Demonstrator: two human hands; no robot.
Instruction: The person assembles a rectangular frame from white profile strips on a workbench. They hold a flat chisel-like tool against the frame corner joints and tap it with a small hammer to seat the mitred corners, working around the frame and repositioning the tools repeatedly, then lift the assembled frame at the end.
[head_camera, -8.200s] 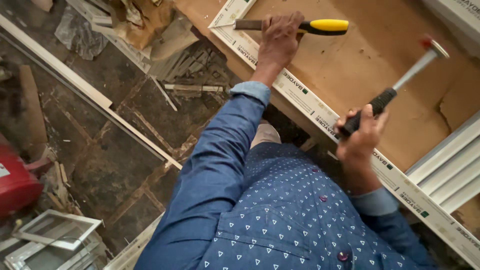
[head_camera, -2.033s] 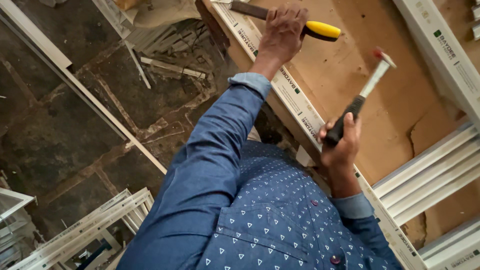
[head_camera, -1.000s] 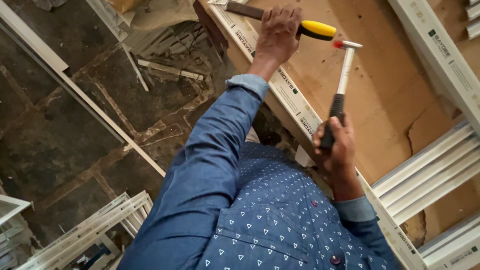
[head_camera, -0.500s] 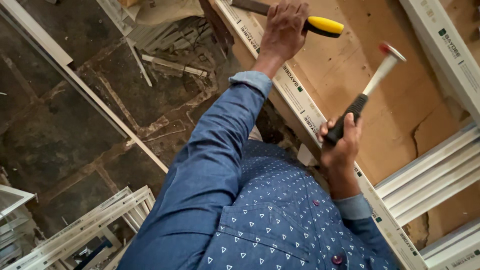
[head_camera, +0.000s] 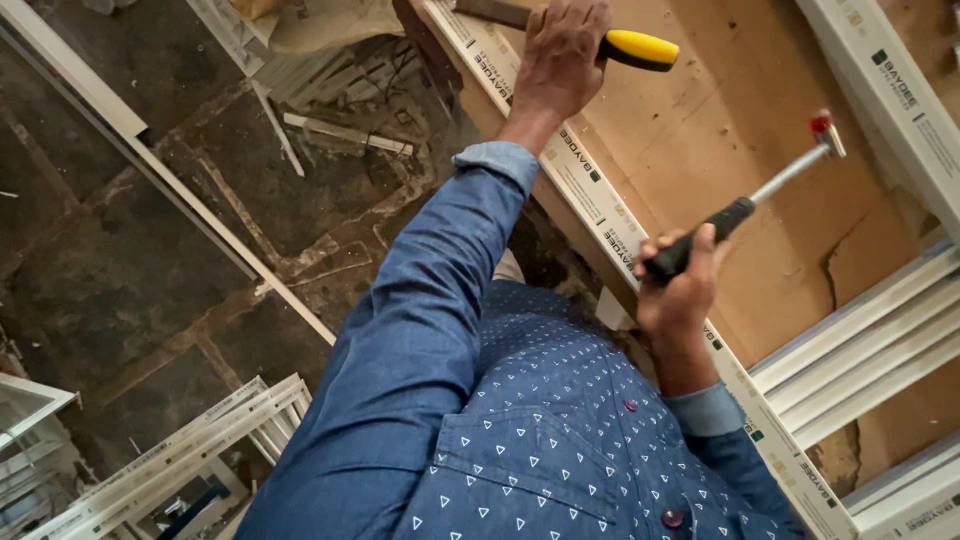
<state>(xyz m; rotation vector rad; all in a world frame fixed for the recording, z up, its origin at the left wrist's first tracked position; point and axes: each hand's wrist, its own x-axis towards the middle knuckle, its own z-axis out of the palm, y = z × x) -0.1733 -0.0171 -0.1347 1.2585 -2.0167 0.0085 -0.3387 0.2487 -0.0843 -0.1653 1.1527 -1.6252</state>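
Note:
My left hand (head_camera: 560, 50) is closed round a chisel with a yellow handle (head_camera: 640, 48), held against a white plastic frame profile (head_camera: 600, 205) that runs diagonally along the edge of a brown board (head_camera: 745, 85). My right hand (head_camera: 682, 290) grips the black handle of a small hammer (head_camera: 780, 182). Its red-tipped head is raised to the right, apart from the chisel's yellow end. Both arms wear a blue patterned shirt. The chisel blade is mostly hidden by my left hand.
More white frame profiles (head_camera: 860, 340) lie across the board at right, and another (head_camera: 880, 80) at top right. A dark, dirty floor (head_camera: 150, 260) with scraps and a long white strip (head_camera: 160, 170) is at left. Stacked white frames (head_camera: 180, 465) sit at bottom left.
One second ago the hammer head was down near the chisel's yellow end. It has since swung back up and to the right. My left hand keeps the chisel in place.

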